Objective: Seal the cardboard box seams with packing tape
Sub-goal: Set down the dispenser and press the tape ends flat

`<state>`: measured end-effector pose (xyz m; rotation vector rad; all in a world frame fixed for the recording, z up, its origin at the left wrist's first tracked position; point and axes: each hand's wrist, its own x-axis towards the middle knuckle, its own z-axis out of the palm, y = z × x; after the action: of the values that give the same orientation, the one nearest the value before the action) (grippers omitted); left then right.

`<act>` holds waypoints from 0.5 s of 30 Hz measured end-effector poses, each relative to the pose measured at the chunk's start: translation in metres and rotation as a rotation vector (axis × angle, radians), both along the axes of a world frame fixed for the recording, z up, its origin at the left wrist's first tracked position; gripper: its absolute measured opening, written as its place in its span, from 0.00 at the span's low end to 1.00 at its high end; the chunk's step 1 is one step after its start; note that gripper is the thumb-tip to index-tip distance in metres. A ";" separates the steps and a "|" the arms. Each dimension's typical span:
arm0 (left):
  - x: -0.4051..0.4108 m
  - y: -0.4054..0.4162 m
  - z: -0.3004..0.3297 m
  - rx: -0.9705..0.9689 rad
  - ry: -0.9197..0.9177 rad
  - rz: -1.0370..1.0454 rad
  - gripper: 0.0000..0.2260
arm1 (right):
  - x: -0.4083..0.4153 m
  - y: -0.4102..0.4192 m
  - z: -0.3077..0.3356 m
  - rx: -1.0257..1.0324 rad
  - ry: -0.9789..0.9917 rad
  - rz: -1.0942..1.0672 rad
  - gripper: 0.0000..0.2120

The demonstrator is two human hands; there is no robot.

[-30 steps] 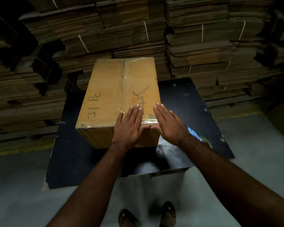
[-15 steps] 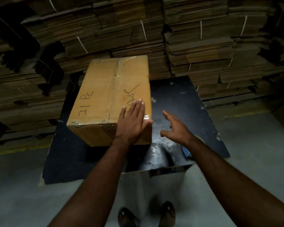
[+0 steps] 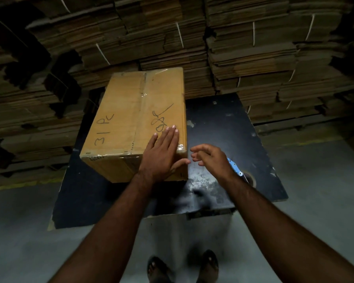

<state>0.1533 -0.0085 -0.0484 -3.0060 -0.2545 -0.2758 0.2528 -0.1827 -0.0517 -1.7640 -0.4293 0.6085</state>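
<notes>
cardboard box [image 3: 131, 119] on black table [image 3: 223, 129], far-left part. left hand [image 3: 161, 156] flat on box's near-right corner, fingers straight. right hand [image 3: 211, 158] just right of box, loosely curled, empty. box looks stiff, prob. weighty; grip opp. sides, tape slick.

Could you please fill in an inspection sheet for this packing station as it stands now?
Surface: dark table, scuffed pale near the front.
Job's things: box on the table, clear tape along its centre seam and near edge; tape roll with blue dispenser behind the right wrist.
Clutter: nothing seen.
Hands: left hand flat on the box's near right corner; right hand loosely open beside the box, holding nothing.
Cables: nothing seen.
Surroundings: tied stacks of flat cardboard behind; grey floor.
</notes>
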 end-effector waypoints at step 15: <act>0.017 -0.032 -0.016 -0.081 -0.056 0.269 0.41 | -0.035 0.013 -0.009 0.085 -0.150 -0.345 0.16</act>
<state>0.1700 -0.0409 -0.0642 -2.9961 -0.6827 -0.3299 0.2175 -0.1700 -0.0608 -1.7554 -0.2398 0.2118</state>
